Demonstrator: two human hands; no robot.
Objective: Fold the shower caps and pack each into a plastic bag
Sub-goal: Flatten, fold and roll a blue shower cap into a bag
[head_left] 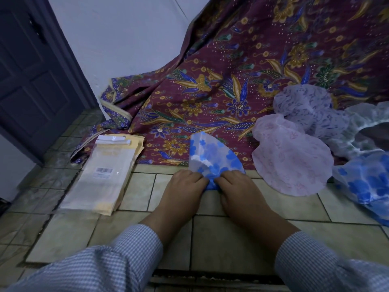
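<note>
A white shower cap with blue flowers lies folded into a wedge on the tiled floor, its wide end pointing away from me. My left hand and my right hand sit side by side on its near, narrow end, fingers curled and pinching the plastic there. A stack of clear plastic bags with cream backing lies flat on the floor to the left of my hands. On the right, loose caps are heaped: a pink one, a purple-patterned one and another blue-flowered one.
A maroon batik cloth with blue and gold flowers covers the floor and rises behind the caps. A dark door stands at the left beside a white wall. Beige tiles lie between me and the cap.
</note>
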